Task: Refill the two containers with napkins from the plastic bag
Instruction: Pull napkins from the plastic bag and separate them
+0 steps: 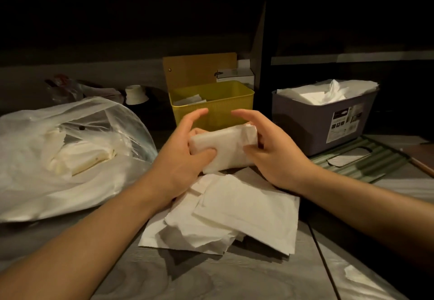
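Napkin stack [223, 149] gripped by left hand [183, 158] and right hand [277, 156], fingers curled round ends, squared for near-empty yellow container [212, 107]; purple container [324, 121] looks full.

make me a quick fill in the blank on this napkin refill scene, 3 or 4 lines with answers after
1. Both hands, left hand and right hand, hold a folded stack of napkins in front of the ____ container.
2. The purple container is already ____ with napkins.
3. The plastic bag lies to the ____ of the hands.
4. Loose napkins lie on the ____ below the hands.

Missing words: yellow; full; left; table
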A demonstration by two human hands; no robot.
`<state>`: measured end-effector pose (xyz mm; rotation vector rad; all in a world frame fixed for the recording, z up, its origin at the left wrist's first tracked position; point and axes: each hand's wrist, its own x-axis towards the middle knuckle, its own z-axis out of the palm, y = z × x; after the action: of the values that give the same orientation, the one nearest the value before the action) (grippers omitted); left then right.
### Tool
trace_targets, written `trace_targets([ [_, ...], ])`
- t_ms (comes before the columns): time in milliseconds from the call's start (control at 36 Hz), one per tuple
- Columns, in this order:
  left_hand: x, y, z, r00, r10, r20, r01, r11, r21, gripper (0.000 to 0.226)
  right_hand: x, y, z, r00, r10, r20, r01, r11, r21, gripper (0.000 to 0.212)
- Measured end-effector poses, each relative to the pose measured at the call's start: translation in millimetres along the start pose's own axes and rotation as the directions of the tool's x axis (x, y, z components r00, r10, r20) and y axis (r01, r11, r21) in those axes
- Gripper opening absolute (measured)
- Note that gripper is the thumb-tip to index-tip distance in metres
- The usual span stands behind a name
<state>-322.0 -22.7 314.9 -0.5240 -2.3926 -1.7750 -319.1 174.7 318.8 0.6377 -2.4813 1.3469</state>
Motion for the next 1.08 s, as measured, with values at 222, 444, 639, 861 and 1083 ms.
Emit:
trace_targets([
  [222, 1, -2, -3, 1.000, -0.006, 0.003, 0.006, 0.987, 0.159, 0.075, 2, 10, 3, 0.994, -0.003, 0.108, 0.026, 0.977, -0.210, 0.061],
  [444, 1, -6, -6, 0.997, 0.024, -0.075, -0.011, 0.986, 0.167, 0.054, 1, -10, -16, 0.991, -0.131, -0.035, 0.125, 0.982, -0.145, 0.010],
  [639, 1, -7, -8, 0.997, 0.038, -0.064, -0.025, 0.981, 0.190, 0.050, -9, -66, -28, 0.764, 0.085, 0.640, 0.262, 0.865, -0.428, 0.037],
  [861, 0, -7, -8, 0.999, 0.019, -0.050, -0.010, 0.986, 0.169, 0.049, -21, -83, -27, 0.675, 0.230, 0.701, 0.316, 0.768, -0.556, 0.065],
  [1083, 0, -8, -8, 0.999, 0.007, -0.036, -0.002, 0.989, 0.148, 0.050, 1, -64, -48, 0.860, 0.193, 0.472, 0.026, 0.908, -0.418, 0.013],
])
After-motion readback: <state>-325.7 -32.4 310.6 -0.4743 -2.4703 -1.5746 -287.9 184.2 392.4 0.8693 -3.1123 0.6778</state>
